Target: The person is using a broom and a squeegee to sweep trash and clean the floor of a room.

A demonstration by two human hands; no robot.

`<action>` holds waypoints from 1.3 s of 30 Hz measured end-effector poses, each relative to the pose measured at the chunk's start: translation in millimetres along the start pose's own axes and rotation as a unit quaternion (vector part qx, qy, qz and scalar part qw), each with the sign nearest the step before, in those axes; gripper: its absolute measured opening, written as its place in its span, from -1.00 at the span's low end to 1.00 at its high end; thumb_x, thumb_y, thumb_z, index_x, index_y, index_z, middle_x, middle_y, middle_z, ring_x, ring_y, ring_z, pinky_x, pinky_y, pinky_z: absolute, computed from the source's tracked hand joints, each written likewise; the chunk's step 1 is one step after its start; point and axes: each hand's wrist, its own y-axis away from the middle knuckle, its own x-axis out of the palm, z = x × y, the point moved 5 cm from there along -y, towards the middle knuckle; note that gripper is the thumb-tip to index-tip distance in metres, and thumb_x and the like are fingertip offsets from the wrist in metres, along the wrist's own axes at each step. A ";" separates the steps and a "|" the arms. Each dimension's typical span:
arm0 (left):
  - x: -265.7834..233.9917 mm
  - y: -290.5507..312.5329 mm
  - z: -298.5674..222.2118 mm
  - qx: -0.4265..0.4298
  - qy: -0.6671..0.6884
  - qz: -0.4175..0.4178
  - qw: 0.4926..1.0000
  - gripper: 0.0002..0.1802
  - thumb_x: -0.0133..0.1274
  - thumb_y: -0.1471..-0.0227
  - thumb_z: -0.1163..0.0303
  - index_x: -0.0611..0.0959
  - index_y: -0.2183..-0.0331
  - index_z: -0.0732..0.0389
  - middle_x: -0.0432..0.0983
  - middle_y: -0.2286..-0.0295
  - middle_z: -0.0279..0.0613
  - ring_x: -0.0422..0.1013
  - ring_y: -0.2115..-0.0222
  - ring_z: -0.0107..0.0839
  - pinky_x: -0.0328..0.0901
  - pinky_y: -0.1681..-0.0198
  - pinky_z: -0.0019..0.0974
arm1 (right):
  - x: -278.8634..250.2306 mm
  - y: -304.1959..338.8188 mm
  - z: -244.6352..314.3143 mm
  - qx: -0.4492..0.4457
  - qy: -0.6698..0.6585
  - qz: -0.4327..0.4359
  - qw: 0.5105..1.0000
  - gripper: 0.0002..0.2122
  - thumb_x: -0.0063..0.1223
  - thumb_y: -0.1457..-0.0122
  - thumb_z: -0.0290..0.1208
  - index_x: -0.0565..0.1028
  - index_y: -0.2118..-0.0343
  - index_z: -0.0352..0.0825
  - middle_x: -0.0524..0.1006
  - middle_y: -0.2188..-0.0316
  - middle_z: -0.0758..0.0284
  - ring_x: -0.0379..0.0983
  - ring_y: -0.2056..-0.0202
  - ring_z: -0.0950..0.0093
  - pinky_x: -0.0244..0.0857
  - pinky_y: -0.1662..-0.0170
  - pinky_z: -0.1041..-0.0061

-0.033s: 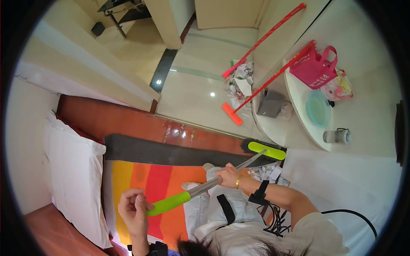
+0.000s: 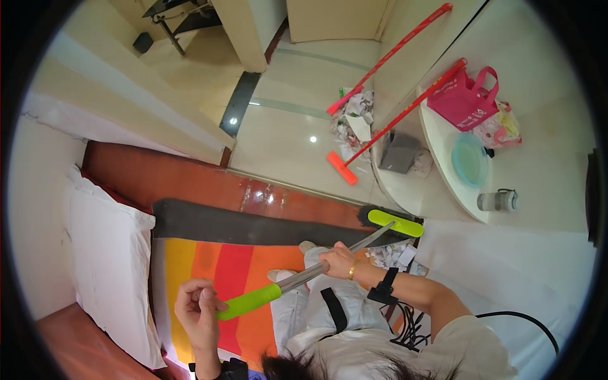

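Note:
I hold a broom by its metal shaft (image 2: 367, 244), which has a lime-green grip (image 2: 250, 303) at its near end. My left hand (image 2: 197, 313) is closed around the end of the green grip. My right hand (image 2: 339, 259), with a dark band on its wrist, grips the bare shaft further along. The broom's lime-green head (image 2: 396, 223) with dark bristles rests on the floor beside a small heap of torn paper scraps (image 2: 392, 256). Below the broom lie my light trousers and feet on a striped orange, red and yellow rug (image 2: 221, 272).
A dark mat (image 2: 253, 225) edges the rug. Two red long-handled brooms (image 2: 399, 117) lean near a litter pile (image 2: 354, 120). A round white table (image 2: 443, 171) carries a pink bag (image 2: 465, 101), teal plate (image 2: 470, 159) and bottle (image 2: 497, 201). White bedding (image 2: 107, 266) lies left.

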 end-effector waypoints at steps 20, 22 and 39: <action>-74.3 26.0 -9.2 0.053 0.238 0.050 0.968 -0.68 -0.09 0.08 0.18 0.28 0.54 0.23 -0.05 0.90 -0.54 -0.12 0.91 -0.69 0.04 0.59 -0.53 | 40.5 -72.4 75.9 -0.127 -0.028 -0.008 0.991 -0.90 -0.05 0.25 -0.33 0.30 0.73 -0.17 0.34 0.76 0.36 0.27 0.63 0.40 -0.07 0.36 0.43; -98.4 31.8 -14.3 0.079 0.228 -0.019 0.970 -0.67 0.00 0.14 0.20 0.29 0.55 0.24 -0.02 0.92 -0.51 -0.08 0.92 -0.68 0.05 0.58 -0.50 | 47.3 -94.0 99.4 -0.154 -0.030 -0.013 0.988 -0.88 -0.04 0.23 -0.31 0.30 0.71 -0.16 0.34 0.75 0.38 0.28 0.61 0.42 -0.08 0.36 0.42; -115.6 48.3 -10.9 0.161 0.002 -0.101 0.982 -0.65 0.02 0.16 0.16 0.28 0.58 0.20 0.02 0.85 -0.49 -0.07 0.81 -0.67 0.02 0.49 -0.47 | 70.2 -212.7 175.8 -0.254 -0.060 -0.098 0.960 -0.89 0.03 0.26 -0.38 0.33 0.66 -0.18 0.36 0.70 0.41 0.30 0.49 0.46 -0.05 0.32 0.45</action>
